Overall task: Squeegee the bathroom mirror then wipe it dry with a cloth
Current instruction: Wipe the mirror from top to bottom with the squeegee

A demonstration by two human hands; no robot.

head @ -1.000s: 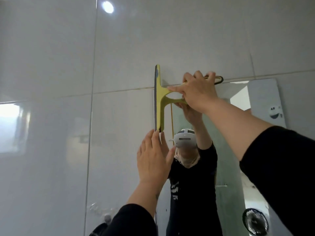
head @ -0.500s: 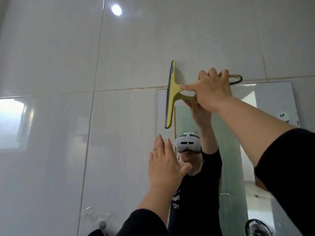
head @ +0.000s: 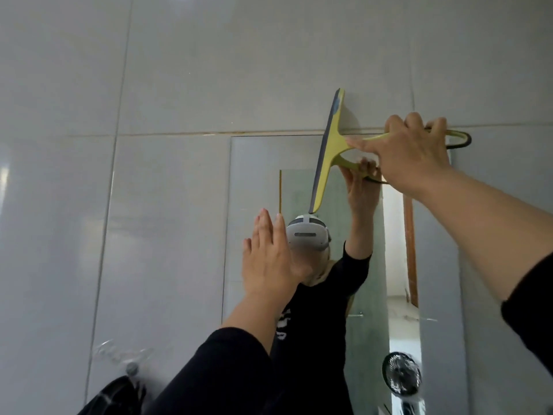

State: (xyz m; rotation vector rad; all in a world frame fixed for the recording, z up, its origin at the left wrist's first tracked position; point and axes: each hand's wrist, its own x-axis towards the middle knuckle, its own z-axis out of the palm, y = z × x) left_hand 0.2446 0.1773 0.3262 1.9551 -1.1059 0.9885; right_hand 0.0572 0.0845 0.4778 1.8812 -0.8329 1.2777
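Mirror under hand-held squeegee

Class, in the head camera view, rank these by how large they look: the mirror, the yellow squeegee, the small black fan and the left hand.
1. mirror, largest by far.
2. yellow squeegee.
3. left hand, though it is nearer the camera, so its rank against the squeegee is unsure.
4. small black fan, smallest.

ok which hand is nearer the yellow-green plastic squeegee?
Right. The right hand grips the yellow-green plastic squeegee by its handle. The left hand is open, below the blade's lower end, not touching it.
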